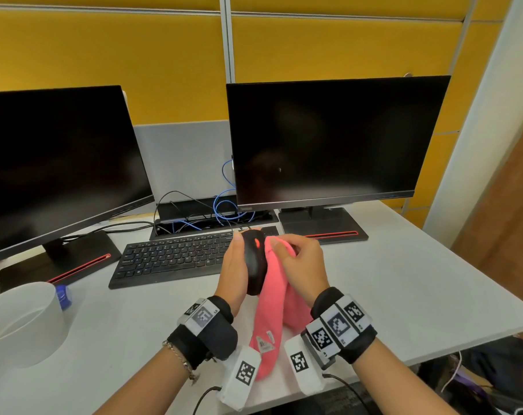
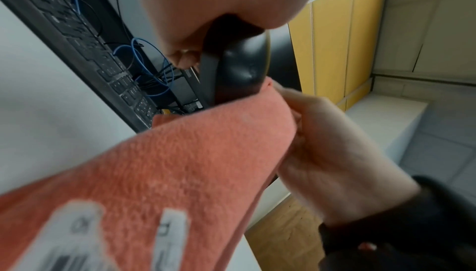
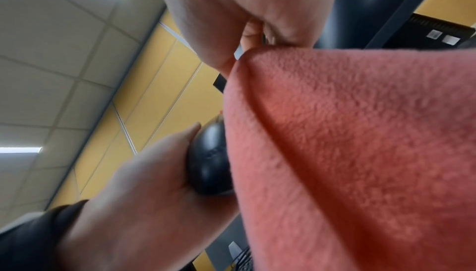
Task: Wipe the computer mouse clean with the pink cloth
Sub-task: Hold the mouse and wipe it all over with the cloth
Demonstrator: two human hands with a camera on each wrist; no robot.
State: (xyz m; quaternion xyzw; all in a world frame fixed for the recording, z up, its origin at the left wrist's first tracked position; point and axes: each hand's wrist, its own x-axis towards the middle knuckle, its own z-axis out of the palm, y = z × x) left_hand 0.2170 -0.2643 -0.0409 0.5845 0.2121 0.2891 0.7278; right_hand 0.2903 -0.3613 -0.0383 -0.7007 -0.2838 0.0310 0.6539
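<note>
- Two hands at work in the head view: left hand [image 1: 234,272] wrapped round the black computer mouse [image 1: 255,262], lifted clear of the surface [image 1: 404,295] in front of the keyboard [image 1: 176,256]; right hand [image 1: 302,265] pinching the pink cloth [image 1: 272,313] against the mouse's right flank. Long tail of cloth hanging to the surface edge; likely to snag or drag if pulled hard.
- Left wrist view: mouse [image 2: 237,67] clamped between thumb and fingers [image 2: 185,57] by a narrow hold, cloth [image 2: 180,163] bunched below. Risk of slipping out under a firm wipe, since smooth shell and small contact.
- Right wrist view: cloth [image 3: 347,143] gripped in curled fingers [image 3: 255,33], covering most of the mouse [image 3: 208,159]. Cable not clearly visible here; possible tug on it if the mouse is turned far. Underside perhaps missed.
</note>
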